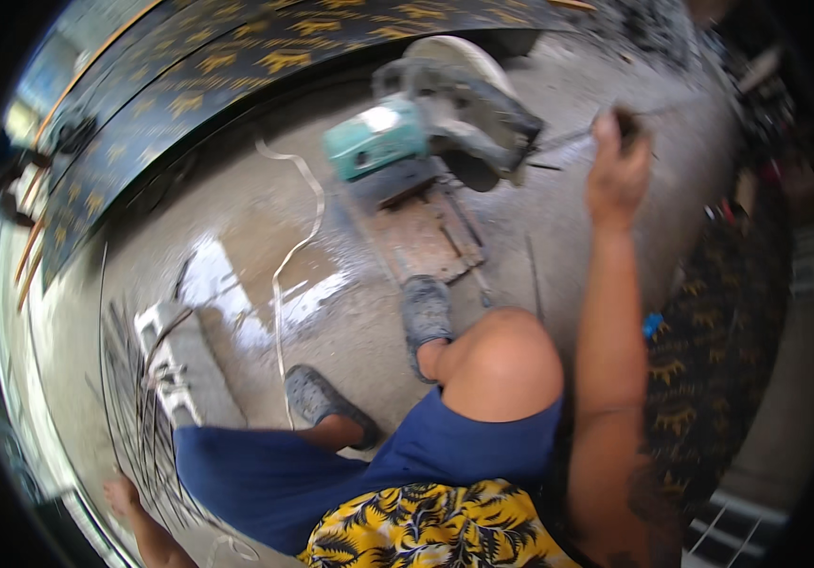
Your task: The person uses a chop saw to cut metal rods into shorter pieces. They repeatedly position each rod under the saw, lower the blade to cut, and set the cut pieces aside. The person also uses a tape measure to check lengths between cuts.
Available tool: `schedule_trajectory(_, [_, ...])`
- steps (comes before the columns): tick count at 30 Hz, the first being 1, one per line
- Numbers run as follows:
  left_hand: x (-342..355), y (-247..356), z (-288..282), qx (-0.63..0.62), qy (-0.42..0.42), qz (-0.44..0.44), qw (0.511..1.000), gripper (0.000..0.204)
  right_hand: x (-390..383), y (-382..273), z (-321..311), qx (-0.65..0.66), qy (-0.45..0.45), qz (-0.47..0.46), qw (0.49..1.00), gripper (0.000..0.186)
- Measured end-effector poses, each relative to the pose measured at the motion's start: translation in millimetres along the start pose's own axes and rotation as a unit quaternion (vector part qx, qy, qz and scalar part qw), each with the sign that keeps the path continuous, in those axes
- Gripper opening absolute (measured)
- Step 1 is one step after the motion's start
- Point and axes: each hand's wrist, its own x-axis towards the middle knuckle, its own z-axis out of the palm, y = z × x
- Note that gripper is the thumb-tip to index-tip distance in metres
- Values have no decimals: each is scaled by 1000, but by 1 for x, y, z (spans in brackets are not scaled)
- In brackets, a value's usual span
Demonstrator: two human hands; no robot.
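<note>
At the lower left edge, my left hand [121,492] is closed on the near end of a thin metal rod [104,355], which runs away along the floor. Beside it lies a bundle of similar rods [142,417], partly on a grey concrete block [194,364]. My right hand [618,175] is raised at the right with its fingers curled, blurred by motion. Something dark shows at its fingertips, too smeared to name. Left of that hand stands a chop saw [378,140] with a green motor, a dark guard and a rusty base plate [426,232].
A white cord [307,185] snakes across the wet concrete floor [255,246]. Dark printed boards [236,66] lie along the far side, with another such board [700,379] at the right. My foot in a grey clog [426,312] touches the saw's base.
</note>
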Motion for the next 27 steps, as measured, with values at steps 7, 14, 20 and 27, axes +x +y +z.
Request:
schedule_trajectory(7, [-65, 189, -73, -309, -50, 352, 882, 66, -303, 189, -96, -366, -316, 452, 749, 55])
schedule_trajectory(14, [-173, 219, -205, -500, -174, 490, 692, 49, -388, 224, -101, -435, -243, 590, 635, 54])
schedule_trajectory(20, [-197, 242, -213, -438, -170, 502, 727, 49, -362, 237, -56, -425, -208, 565, 675, 47])
schedule_trajectory(27, [-209, 251, -233, -424, -226, 495, 724, 42, -258, 248, 18, -278, -259, 534, 755, 43])
